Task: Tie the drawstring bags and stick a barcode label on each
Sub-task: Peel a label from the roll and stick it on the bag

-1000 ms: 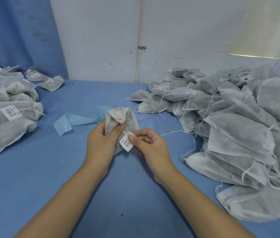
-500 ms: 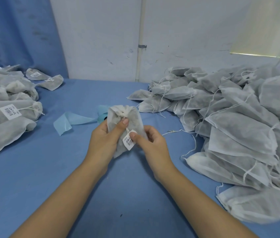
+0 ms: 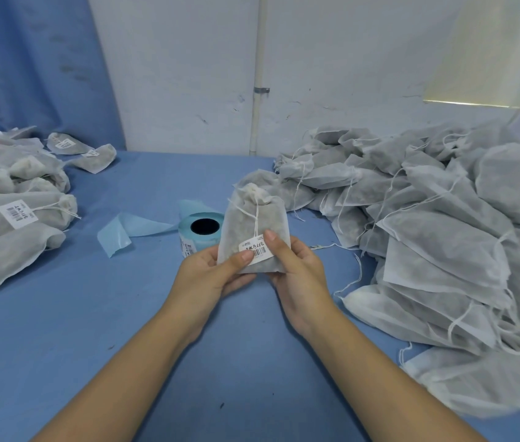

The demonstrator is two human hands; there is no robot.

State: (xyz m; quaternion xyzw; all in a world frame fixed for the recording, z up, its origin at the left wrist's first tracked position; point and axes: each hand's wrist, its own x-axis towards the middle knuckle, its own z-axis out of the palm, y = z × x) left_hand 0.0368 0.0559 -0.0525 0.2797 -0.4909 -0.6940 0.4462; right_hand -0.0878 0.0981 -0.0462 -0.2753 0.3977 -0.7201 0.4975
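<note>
Over the blue table (image 3: 124,314), my left hand (image 3: 210,271) and right hand (image 3: 298,269) pinch a tied drawstring bag (image 3: 252,218) upright, thumbs pressed on its barcode label (image 3: 257,250), fingers (image 3: 241,281) curled behind; rubbing outward should seat the edges without wrinkles.

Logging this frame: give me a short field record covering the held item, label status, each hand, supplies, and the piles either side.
held item: white non-woven drawstring bag, upright, neck tied
label: white barcode label on the bag's lower front
left hand: grips lower left edge, thumb on front
right hand: grips lower right edge, thumb on the label
supply: blue label roll on the blue table, behind the bag
left pile: tied bags, several showing labels
right pile: heaped bags, no labels visible
</note>
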